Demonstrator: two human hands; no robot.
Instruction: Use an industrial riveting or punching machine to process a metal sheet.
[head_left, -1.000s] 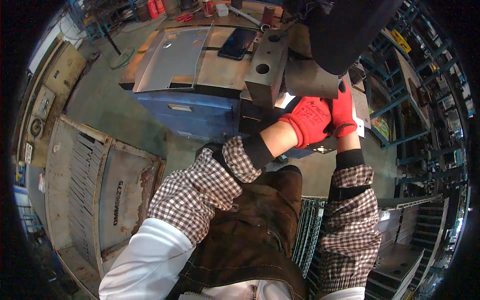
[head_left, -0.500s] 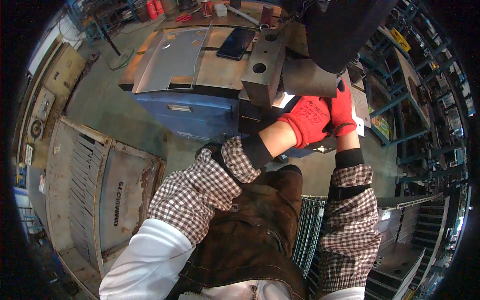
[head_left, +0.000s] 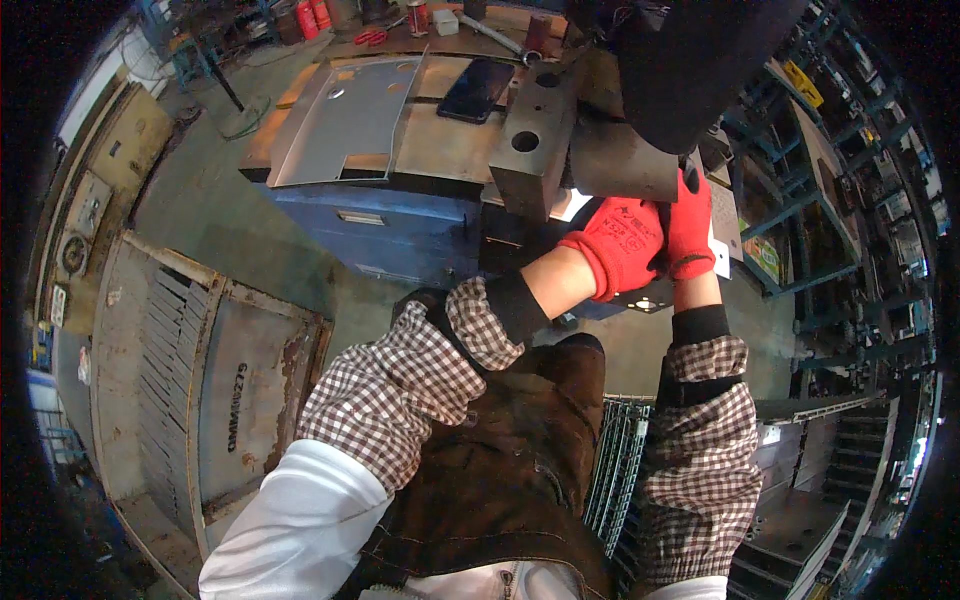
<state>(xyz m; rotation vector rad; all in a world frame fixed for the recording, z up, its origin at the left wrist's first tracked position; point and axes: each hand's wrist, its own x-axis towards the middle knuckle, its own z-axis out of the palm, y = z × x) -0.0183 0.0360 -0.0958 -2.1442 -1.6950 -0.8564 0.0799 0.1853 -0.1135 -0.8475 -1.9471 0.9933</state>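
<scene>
Both my hands wear red gloves and sit close together under a dark steel cylinder [head_left: 622,165] of a machine. The back of my left hand [head_left: 624,246] faces up, and its fingers are hidden beyond the cylinder's lower edge. My right hand [head_left: 689,225] is upright beside it, curled, its dark fingertips by the cylinder's right end. What lies within it is hidden. Bright sheet metal [head_left: 722,258] shows just right of the right hand. Below the hands a dark plate with holes [head_left: 645,302] peeks out. A steel block with round holes [head_left: 533,145] stands left of the cylinder.
On the bench to the left lie a bent grey sheet metal part [head_left: 345,120], a black phone [head_left: 477,90] and red-handled scissors [head_left: 371,37]. Below is a blue cabinet [head_left: 380,235]. A rusty metal bin [head_left: 250,390] stands left, a wire basket [head_left: 617,465] near my legs, racks [head_left: 840,200] right.
The whole view has shifted slightly, moving the bench and machine a little right and down. My hands stay together at the cylinder in almost the same pose.
</scene>
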